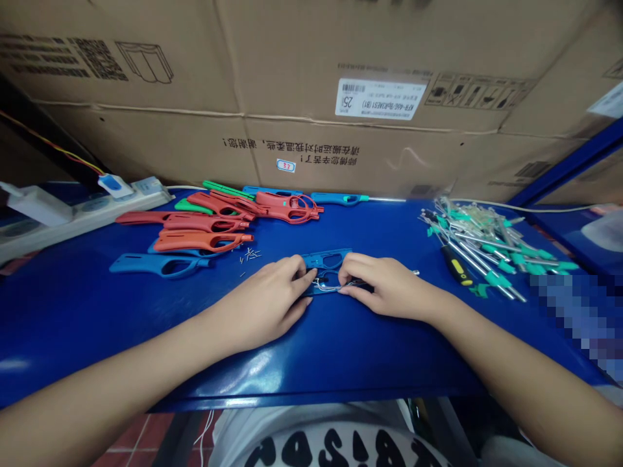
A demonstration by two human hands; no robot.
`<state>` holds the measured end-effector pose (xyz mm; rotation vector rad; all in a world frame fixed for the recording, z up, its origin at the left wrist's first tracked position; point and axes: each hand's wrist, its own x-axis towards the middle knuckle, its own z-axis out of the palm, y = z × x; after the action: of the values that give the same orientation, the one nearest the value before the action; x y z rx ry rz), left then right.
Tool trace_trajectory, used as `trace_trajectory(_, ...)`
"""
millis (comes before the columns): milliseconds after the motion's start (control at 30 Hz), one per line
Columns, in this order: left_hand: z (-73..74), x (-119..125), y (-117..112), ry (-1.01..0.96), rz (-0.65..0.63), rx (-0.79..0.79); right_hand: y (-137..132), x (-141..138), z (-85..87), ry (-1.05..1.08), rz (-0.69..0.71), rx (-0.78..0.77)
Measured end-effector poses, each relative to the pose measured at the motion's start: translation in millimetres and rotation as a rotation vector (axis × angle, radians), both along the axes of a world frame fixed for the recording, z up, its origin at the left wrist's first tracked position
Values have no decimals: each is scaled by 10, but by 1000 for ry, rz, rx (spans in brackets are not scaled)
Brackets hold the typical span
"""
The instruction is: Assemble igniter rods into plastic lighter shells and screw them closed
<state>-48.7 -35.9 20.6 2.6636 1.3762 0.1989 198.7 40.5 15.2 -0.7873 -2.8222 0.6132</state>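
Note:
My left hand (270, 298) is closed on the left end of a blue lighter shell half (318, 291), thumb and fingers pinching it near the table's middle. Thin white wires (327, 287) run across the shell's opening. On the right side, my right hand (392, 285) pinches the wires and the shell's edge; a metal tip (416, 273) sticks out beyond it. Just behind lies another blue shell half (331, 261), partly covered by the fingers. What sits inside the held shell is mostly hidden.
Red lighter shells (204, 224) and a blue one (160, 264) lie left, beside small screws (250, 253). A blue lighter (335, 198) with a metal tube lies behind. Right are metal tubes with green parts (491, 250) and a screwdriver (456, 264). A power strip (92, 217) stands left.

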Motion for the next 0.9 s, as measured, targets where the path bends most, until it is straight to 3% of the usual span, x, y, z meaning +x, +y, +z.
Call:
trace_trajectory(300,-120,72,-95,77,44,115,-34,-4,-12,8,-8,5)
trace_trajectory(567,-158,99,-156,267,43,204,-82,-55,9,-18,-38,68)
trace_trajectory(767,-168,120,-160,267,61,210,-115,-105,-13,-31,-29,115)
trace_trajectory(900,-196,104,-112,150,76,155,-106,-111,-45,-10,-40,88)
